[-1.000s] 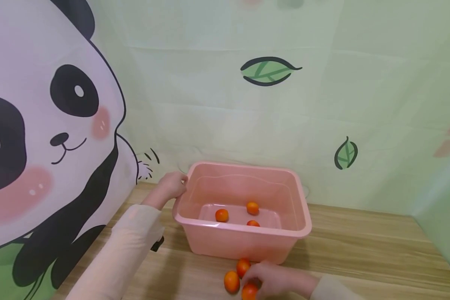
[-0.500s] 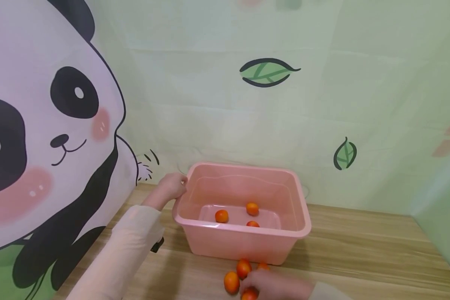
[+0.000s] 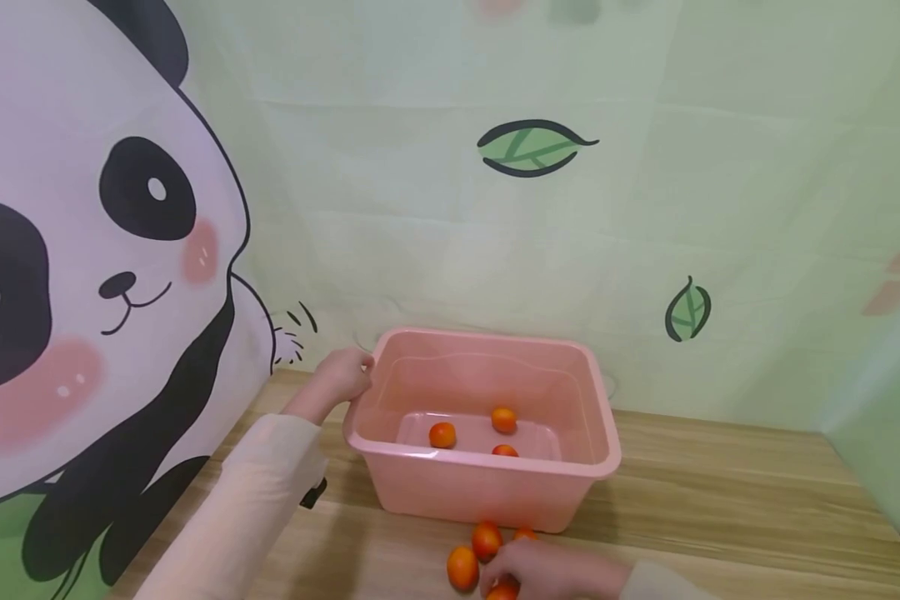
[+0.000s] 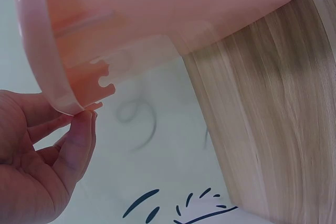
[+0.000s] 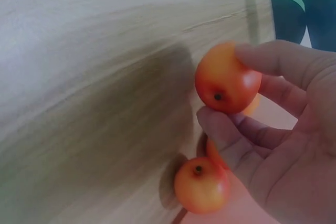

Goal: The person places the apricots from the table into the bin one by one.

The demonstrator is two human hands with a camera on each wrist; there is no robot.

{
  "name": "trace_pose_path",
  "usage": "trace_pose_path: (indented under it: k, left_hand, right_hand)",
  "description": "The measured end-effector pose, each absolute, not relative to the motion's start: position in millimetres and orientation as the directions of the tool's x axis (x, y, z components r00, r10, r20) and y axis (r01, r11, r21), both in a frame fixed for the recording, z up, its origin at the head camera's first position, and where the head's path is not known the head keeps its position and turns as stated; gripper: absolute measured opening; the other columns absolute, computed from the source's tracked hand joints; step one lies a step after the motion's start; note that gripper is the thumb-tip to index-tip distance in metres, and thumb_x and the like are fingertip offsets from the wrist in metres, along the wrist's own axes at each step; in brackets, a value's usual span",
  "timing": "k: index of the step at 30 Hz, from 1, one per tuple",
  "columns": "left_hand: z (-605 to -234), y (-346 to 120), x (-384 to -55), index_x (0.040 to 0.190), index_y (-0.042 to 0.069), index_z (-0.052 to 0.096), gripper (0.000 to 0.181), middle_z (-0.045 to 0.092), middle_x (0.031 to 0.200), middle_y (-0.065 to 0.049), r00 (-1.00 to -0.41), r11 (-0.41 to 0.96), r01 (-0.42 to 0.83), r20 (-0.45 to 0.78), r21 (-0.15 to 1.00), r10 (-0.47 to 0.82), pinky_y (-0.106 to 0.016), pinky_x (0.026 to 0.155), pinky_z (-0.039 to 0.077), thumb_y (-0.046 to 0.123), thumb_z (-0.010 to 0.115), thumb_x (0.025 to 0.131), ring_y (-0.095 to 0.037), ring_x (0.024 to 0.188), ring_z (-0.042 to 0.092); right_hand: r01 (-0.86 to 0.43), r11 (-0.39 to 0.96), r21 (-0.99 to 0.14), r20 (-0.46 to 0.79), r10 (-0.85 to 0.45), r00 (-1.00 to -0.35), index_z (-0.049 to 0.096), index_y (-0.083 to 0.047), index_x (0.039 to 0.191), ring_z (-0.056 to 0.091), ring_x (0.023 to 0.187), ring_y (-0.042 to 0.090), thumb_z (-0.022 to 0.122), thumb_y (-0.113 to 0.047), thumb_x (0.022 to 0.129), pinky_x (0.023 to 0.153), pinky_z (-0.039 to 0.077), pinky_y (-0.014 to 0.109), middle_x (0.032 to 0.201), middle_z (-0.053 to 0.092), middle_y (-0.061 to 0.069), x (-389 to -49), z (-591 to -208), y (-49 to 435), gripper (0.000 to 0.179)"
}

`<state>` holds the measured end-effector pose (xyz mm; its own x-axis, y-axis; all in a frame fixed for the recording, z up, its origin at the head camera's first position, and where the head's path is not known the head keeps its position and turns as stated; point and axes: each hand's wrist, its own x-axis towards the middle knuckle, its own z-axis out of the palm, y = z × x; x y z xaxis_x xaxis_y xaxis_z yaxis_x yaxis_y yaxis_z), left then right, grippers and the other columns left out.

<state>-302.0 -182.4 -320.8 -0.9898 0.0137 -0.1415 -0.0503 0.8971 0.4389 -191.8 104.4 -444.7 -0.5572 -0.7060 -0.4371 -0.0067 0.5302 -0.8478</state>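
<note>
I have the right grip (image 5: 304,156) pinching a fruit (image 5: 226,80), orange blushing red, apparently smooth despite blur; left grip (image 4: 39,174) pinches the tub (image 3: 465,492).

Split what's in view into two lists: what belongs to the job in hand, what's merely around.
Belonging, it appears:
pink tub, rim pinched by the left hand
orange-red fruit in the right hand
three loose fruits on the wooden tabletop
three fruits visible inside the tub

Merely around:
panda-and-leaf backdrop
black object by the left cuff, unclear what

There is one pink tub (image 3: 480,487) at lower centre. I can count seven orange fruits (image 3: 462,569): three inside, four at bottom centre. Hands (image 3: 339,377) are two.
</note>
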Motion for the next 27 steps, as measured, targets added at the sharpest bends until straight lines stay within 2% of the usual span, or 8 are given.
trace_pose_path:
  k: [3, 5, 8, 14, 19, 27]
  left_hand:
    - [-321, -182, -301, 0.109, -0.001, 0.058, 0.03, 0.059, 0.096, -0.013, -0.991, 0.9, -0.042, -0.132, 0.434, 0.017, -0.025, 0.061, 0.044, 0.002, 0.048, 0.081, -0.021, 0.076, 0.051]
    - [-321, -183, -301, 0.106, -0.002, 0.059, 0.029, 0.059, 0.092, -0.013, -0.991, 0.9, -0.037, -0.129, 0.434, 0.022, -0.025, 0.059, 0.043, 0.001, 0.048, 0.08, -0.021, 0.074, 0.051]
    - [-321, -183, -301, 0.106, -0.001, 0.059, 0.028, 0.059, 0.09, -0.012, -0.991, 0.898, -0.037, -0.129, 0.438, 0.022, -0.024, 0.058, 0.043, 0.001, 0.048, 0.08, -0.02, 0.073, 0.051]
    - [-321, -182, -302, 0.106, -0.001, 0.059, 0.028, 0.059, 0.093, -0.013, -0.991, 0.897, -0.035, -0.129, 0.44, 0.024, -0.025, 0.059, 0.044, 0.001, 0.048, 0.081, -0.02, 0.075, 0.051]
    - [-322, -182, -302, 0.105, -0.001, 0.059, 0.027, 0.059, 0.091, -0.012, -0.991, 0.895, -0.043, -0.13, 0.444, 0.017, -0.024, 0.058, 0.043, 0.001, 0.048, 0.081, -0.02, 0.074, 0.051]
    - [-321, -182, -302, 0.106, -0.001, 0.059, 0.027, 0.059, 0.091, -0.012, -0.992, 0.901, -0.041, -0.124, 0.431, 0.015, -0.024, 0.058, 0.043, 0.002, 0.049, 0.081, -0.02, 0.074, 0.051]
  right_hand:
    - [-0.428, 0.467, -0.774, -0.279, -0.858, -0.431, 0.065, -0.023, 0.095, 0.049, 0.072, -0.001, 0.06, -0.031, 0.081, 0.059, 0.041, 0.016, 0.076, 0.056, -0.013, -202, -438, 109, 0.017]
    - [-0.535, 0.416, -0.735, -0.238, -0.898, -0.37, 0.065, -0.025, 0.098, 0.047, 0.073, -0.005, 0.059, -0.034, 0.081, 0.06, 0.04, 0.013, 0.078, 0.057, -0.016, -206, -434, 111, 0.02]
    - [-0.569, 0.396, -0.721, -0.23, -0.911, -0.342, 0.065, -0.023, 0.101, 0.046, 0.073, -0.006, 0.059, -0.035, 0.082, 0.062, 0.041, 0.012, 0.081, 0.059, -0.016, -208, -426, 112, 0.023]
    - [-0.558, 0.438, -0.705, -0.269, -0.893, -0.362, 0.064, -0.021, 0.107, 0.047, 0.075, -0.004, 0.061, -0.023, 0.081, 0.062, 0.043, 0.014, 0.084, 0.058, -0.013, -208, -407, 112, 0.026]
    - [-0.607, 0.463, -0.646, -0.29, -0.884, -0.366, 0.064, -0.022, 0.104, 0.045, 0.075, -0.003, 0.063, -0.015, 0.077, 0.066, 0.041, 0.014, 0.08, 0.054, -0.013, -209, -389, 111, 0.028]
    - [-0.643, 0.441, -0.626, -0.292, -0.897, -0.331, 0.063, -0.02, 0.102, 0.047, 0.073, -0.003, 0.063, -0.014, 0.077, 0.068, 0.042, 0.015, 0.084, 0.057, -0.013, -214, -362, 108, 0.025]
